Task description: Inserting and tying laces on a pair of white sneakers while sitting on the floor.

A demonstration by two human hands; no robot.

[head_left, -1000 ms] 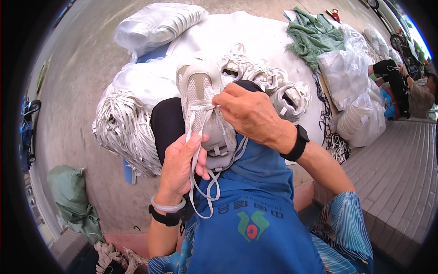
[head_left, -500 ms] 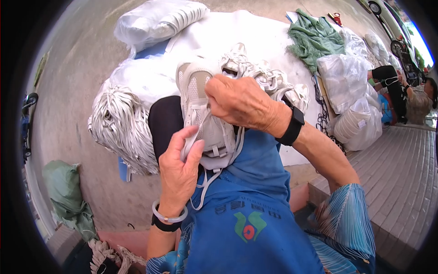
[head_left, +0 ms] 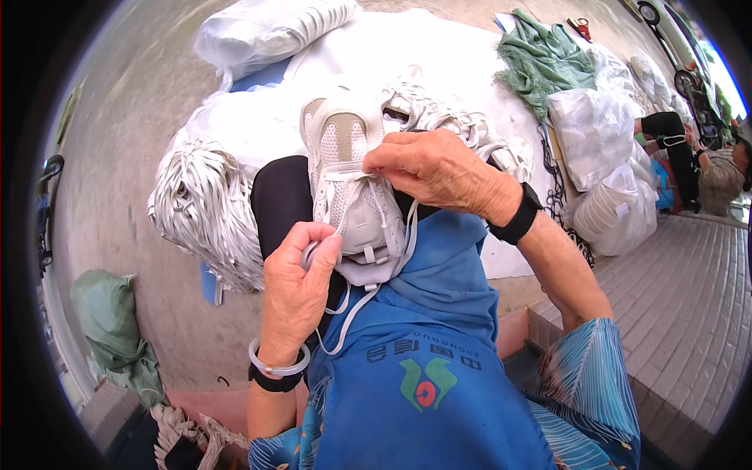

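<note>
A pale grey and beige sneaker (head_left: pixel 370 249) lies on my lap, toe pointing away from me, over a blue apron (head_left: pixel 427 337). My left hand (head_left: pixel 294 290) pinches a white shoelace (head_left: pixel 349 329) between thumb and fingers, left of the shoe; a loop of it hangs onto the apron. On the shoe's right side, my right hand (head_left: pixel 442 174) is closed at the front eyelets, its fingertips pinching the lace there. The exact grip of the right fingertips is partly hidden. A strand of lace crosses the shoe's front.
Several similar sneakers (head_left: pixel 446 121) sit on a white sheet (head_left: pixel 458 59) ahead. A thick bundle of white laces (head_left: pixel 204 196) is at left. Clear plastic bags (head_left: pixel 591 137), a green mesh cloth (head_left: pixel 544 66) and a seated person (head_left: pixel 721 168) are at right.
Both hands have drawn slightly apart, the left moving down and left, the right moving right. The lace strand across the shoe's front now shows, lying flatter.
</note>
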